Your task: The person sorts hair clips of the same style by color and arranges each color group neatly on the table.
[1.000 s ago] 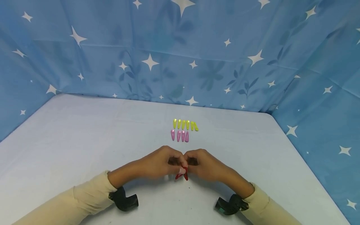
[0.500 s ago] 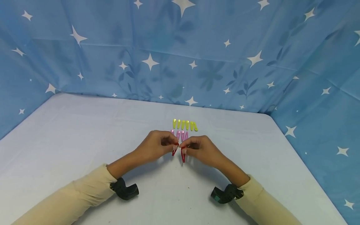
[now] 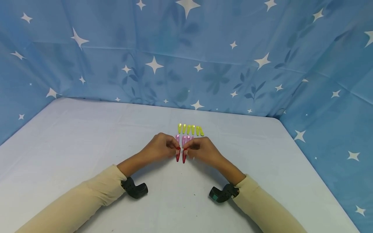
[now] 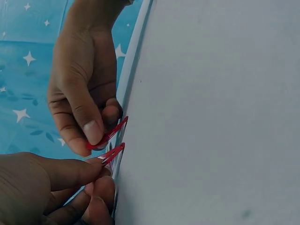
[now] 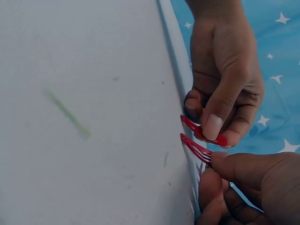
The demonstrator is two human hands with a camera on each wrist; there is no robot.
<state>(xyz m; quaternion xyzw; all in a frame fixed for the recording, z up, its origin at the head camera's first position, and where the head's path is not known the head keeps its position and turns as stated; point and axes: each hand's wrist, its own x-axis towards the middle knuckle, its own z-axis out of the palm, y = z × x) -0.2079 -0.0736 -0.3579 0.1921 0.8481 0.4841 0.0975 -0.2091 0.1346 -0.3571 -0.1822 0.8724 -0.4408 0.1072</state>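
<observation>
My left hand point(image 3: 159, 148) pinches a red snap hair clip point(image 3: 178, 157) by its upper end, between thumb and fingertips. A second red snap hair clip point(image 3: 184, 158) is pinched in my right hand point(image 3: 204, 150). Both clips point toward me, nearly parallel with a narrow gap between them, just in front of a row of pink hair clips point(image 3: 183, 140). My right hand partly covers that row's right end. In the left wrist view, the left-hand clip point(image 4: 115, 153) shows below the other; the right wrist view has the right-hand clip point(image 5: 194, 147) lower.
Behind the pink row lies a row of several yellow hair clips point(image 3: 188, 129), the rightmost one slanted. A white cloth covers the table point(image 3: 87, 136). A blue star-patterned curtain point(image 3: 172, 48) hangs along the back and sides.
Both hands have moved away from me, toward the pink row. The red clips, overlapping at first, have come apart and now stand side by side, one in each hand.
</observation>
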